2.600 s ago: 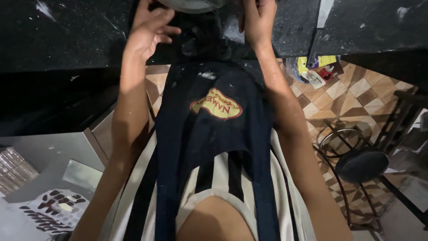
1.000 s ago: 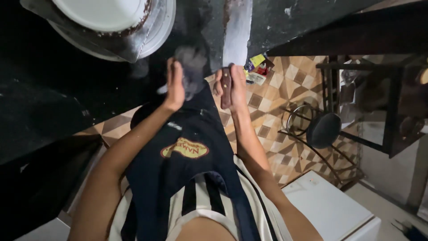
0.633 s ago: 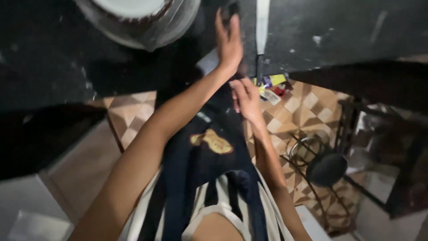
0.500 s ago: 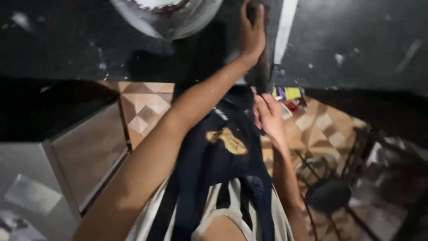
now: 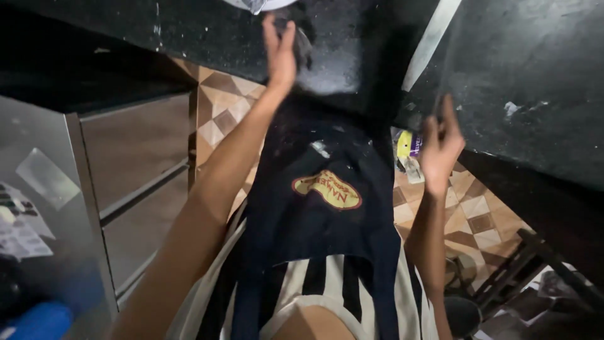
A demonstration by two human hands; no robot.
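Observation:
My left hand (image 5: 280, 53) reaches up to the edge of the black counter (image 5: 528, 69), its fingers stretched out. It lies against a grey, cloth-like thing (image 5: 303, 43), and I cannot see whether it grips it. The rim of a pale bowl (image 5: 261, 4) shows just above that hand at the top edge. My right hand (image 5: 440, 141) hangs lower, in front of the counter edge, with its fingers apart and nothing in it. Between my arms hangs my dark apron (image 5: 318, 214) with a yellow and red badge, over a striped shirt.
A steel cabinet with drawers (image 5: 126, 170) stands at the left, with a blue thing (image 5: 38, 321) low beside it. Patterned floor tiles (image 5: 481, 214) show below the counter, with a yellow packet (image 5: 406, 145) on them. A dark metal stand (image 5: 503, 289) is at the bottom right.
The view has swung left, so the bowl has slid out at the top. My left hand stays up at the counter edge. My right hand has moved away from the apron, fingers spread.

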